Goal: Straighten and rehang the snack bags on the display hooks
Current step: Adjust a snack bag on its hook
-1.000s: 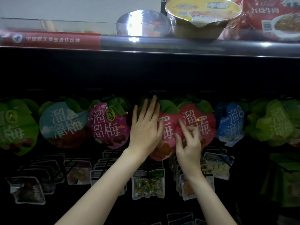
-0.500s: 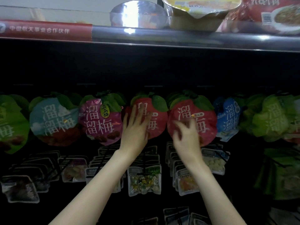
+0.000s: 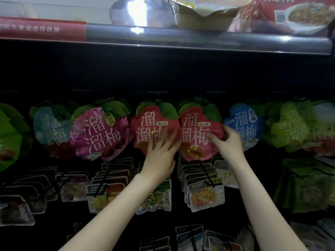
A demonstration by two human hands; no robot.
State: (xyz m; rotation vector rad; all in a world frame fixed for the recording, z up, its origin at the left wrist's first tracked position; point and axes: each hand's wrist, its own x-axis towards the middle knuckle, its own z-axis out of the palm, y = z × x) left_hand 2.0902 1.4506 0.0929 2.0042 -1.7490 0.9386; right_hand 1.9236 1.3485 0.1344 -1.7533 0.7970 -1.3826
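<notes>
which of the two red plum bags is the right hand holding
The right red bag, next to the blue bag. The right hand grips its right edge; the left hand lies flat on the other red bag.

Two bare forearms rise from the bottom edge of the view, with no sleeve, cuff or glove on either one as far down as the picture reaches. The left hand (image 3: 160,154) is slim, with long, narrow fingers and a slender wrist that carries no watch, band or bracelet. The right hand (image 3: 229,142) looks the same, bare at wrist and fingers. No ring shows on either hand, though motion blur on the fingertips leaves the nails too soft to judge.
</notes>
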